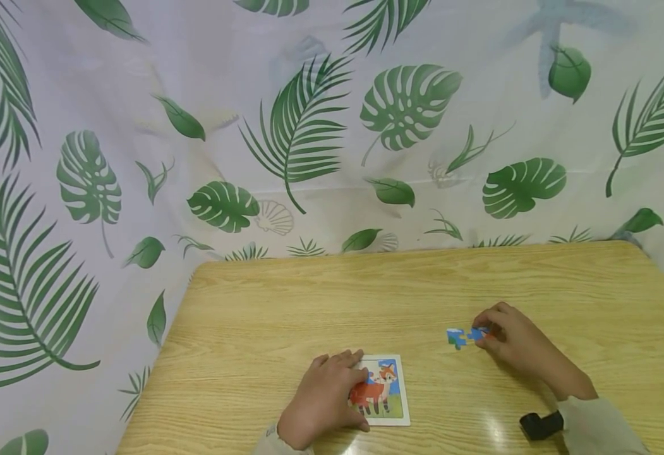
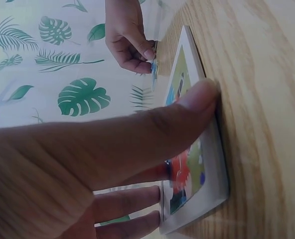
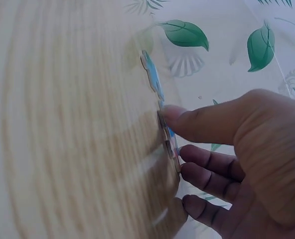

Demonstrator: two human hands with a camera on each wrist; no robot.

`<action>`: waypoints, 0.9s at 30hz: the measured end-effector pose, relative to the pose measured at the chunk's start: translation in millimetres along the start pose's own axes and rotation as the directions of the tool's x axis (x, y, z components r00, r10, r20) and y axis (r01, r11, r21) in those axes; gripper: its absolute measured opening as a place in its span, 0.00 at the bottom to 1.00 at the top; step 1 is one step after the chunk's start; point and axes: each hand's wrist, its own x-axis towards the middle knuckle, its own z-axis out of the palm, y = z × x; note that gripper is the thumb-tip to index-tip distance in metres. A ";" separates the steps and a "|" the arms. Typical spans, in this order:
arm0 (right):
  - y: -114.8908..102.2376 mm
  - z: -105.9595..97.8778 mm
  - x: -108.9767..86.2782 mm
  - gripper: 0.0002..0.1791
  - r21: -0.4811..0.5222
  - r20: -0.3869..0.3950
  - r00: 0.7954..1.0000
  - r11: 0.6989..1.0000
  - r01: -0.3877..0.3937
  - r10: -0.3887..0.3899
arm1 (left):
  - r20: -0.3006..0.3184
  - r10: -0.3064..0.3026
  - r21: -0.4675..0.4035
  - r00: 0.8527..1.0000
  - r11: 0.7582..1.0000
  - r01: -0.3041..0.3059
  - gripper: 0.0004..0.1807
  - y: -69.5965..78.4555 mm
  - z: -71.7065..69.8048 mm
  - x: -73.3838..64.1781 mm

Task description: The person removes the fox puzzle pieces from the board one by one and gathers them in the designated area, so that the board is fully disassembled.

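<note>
My left hand holds a framed jigsaw puzzle flat on the table, its thumb at the near edge and fingertips at the far edge. The puzzle has a white frame and shows a red-and-white animal on green and blue; the hand hides its left part. Farther right, my right hand pinches a loose blue jigsaw piece between thumb and fingers, close to the tabletop. Just left of that piece lies another, a blue-and-green jigsaw piece. In the right wrist view the two pieces appear nearly edge-on.
The wood-grain table reaches back to a white curtain printed with green leaves, which also hangs along the left side. A black strap device is on the right wrist by the pale sleeve.
</note>
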 end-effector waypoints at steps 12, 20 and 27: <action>-16.4 2.6 2.8 0.11 -0.088 -0.173 0.976 0.989 0.119 -0.133 | -0.028 0.011 -0.009 1.000 1.000 -0.011 0.43 -2.5 0.9 2.0; -65.0 19.9 23.4 0.08 0.011 -0.092 0.966 0.969 0.245 -0.243 | -0.045 0.031 -0.008 0.999 0.999 -0.032 0.42 0.6 3.4 3.8; -100.1 50.1 31.9 0.09 0.112 0.100 0.954 0.956 0.272 -0.283 | -0.025 0.024 0.040 0.999 0.999 -0.023 0.41 1.4 3.6 1.3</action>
